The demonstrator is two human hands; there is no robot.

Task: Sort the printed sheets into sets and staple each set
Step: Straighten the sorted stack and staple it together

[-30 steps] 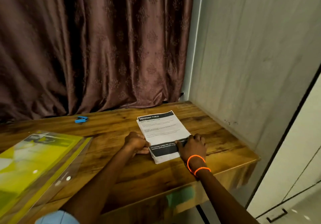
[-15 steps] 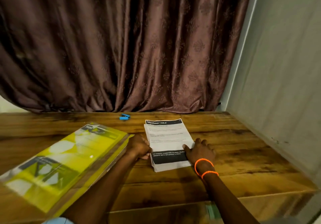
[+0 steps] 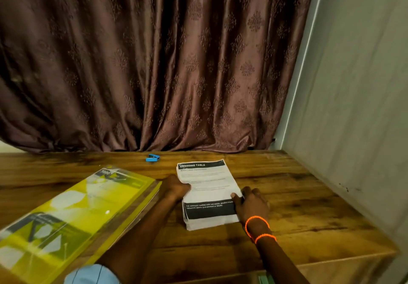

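One stack of sheets (image 3: 209,195) lies flat on the worktop (image 3: 298,206), long axis running away from the person, heading at the far end. The left hand (image 3: 174,187) curls on its left edge; the right hand (image 3: 251,203) rests on its right edge, fingers loosely bent. One blue stapler (image 3: 152,158) lies beyond, apart.

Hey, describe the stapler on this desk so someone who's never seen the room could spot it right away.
Find the brown curtain behind the wooden desk. Just before its hem, at the desk's far edge, lies the stapler, beyond the stack of printed sheets and the yellow folder. It is the only small, bright blue thing there.
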